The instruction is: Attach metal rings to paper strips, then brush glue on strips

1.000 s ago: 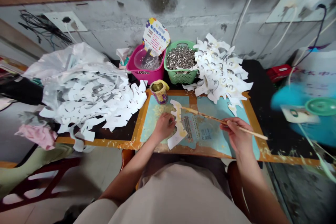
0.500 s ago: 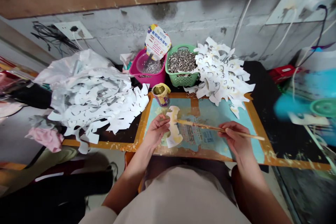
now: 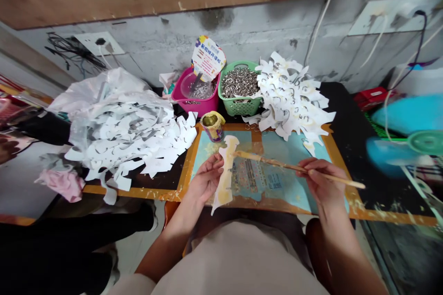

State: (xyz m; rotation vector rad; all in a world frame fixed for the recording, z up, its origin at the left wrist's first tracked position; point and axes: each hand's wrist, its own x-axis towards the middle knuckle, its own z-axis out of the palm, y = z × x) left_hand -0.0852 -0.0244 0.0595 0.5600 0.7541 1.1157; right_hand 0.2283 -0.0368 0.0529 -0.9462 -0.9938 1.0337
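Cutout (image 3: 225, 170) pinched in left hand (image 3: 205, 182), brush (image 3: 277, 164) gripped by right hand (image 3: 321, 185)

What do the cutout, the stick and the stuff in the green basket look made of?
Cutout: thin matte white paper or card, bending in the left hand, smeared yellowish. Stick: bare pale wood or bamboo, in the right hand. Green basket: plastic lattice; its contents glint silver, likely metal pieces.
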